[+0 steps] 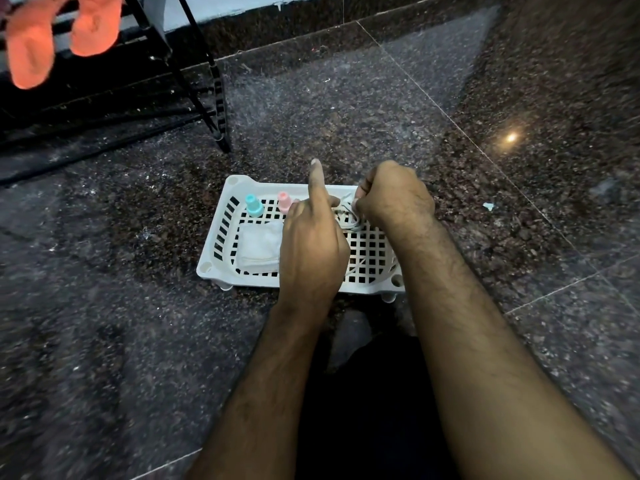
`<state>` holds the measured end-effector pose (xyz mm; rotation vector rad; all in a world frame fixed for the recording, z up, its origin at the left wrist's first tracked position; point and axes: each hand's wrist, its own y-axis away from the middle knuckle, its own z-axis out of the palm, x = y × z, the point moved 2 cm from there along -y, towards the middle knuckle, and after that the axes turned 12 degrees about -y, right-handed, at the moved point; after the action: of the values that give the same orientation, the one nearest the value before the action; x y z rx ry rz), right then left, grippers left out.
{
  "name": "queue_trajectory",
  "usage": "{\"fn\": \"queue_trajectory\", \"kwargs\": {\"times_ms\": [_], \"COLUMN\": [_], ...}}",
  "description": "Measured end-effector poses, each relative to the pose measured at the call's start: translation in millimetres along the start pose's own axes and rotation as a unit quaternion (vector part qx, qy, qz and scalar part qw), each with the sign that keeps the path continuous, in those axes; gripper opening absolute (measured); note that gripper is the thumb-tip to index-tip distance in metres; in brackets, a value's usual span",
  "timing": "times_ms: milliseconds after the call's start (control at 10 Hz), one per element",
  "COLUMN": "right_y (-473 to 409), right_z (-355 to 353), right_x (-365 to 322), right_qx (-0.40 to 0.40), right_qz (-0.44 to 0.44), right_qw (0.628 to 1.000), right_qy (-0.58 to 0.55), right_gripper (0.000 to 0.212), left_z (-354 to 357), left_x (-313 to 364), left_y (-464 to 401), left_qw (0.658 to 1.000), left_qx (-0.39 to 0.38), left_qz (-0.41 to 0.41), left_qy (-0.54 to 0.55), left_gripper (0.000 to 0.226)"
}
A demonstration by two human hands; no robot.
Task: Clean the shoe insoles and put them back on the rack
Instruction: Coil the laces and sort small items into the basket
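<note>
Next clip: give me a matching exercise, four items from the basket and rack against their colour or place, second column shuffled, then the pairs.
Things:
1. folded cloth
2. left bottle cap
3. insoles
4. white cord

Descriptions:
A. orange, on the black rack
B. teal, at the basket's far edge
C. white, in the basket's left half
D. between both hands

Pairs: 1-C, 2-B, 3-A, 4-D

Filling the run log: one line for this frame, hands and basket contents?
left hand: index finger straight, over basket | right hand: grips white cord | basket: folded cloth, teal bottle, pink bottle
</note>
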<state>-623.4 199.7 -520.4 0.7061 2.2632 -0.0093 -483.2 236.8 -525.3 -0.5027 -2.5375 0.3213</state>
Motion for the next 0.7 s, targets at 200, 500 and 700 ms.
{"fn": "queue_trajectory", "kwargs": {"times_ms": [200,500,700], "right_y": [30.5,88.2,128.2], "right_z": [-13.1,3.2,14.1], "right_x": [-12.4,-25.5,-23.2], "right_qx": [0.037,0.026,0.008], "right_qz": [-0.013,-0.053,-0.071], "right_qw": [0.999,0.998,0.997], "right_qy": [-0.013,0.015,0.031], "right_gripper": [0.024,0.019,0.022], "left_z": [-28.8,-77.7,-97.9], "left_x": [-5.3,0.0,-29.4], "left_y": [12.8,52.4,87.8], "left_qw": [0.999,0.997,0.994], "left_qx": [0.007,-0.027,-0.045], "left_qz": [-0.033,-0.032,-0.042], "left_qy": [-0.019,-0.065,-0.089], "left_gripper": [0.064,0.060,0.045]}}
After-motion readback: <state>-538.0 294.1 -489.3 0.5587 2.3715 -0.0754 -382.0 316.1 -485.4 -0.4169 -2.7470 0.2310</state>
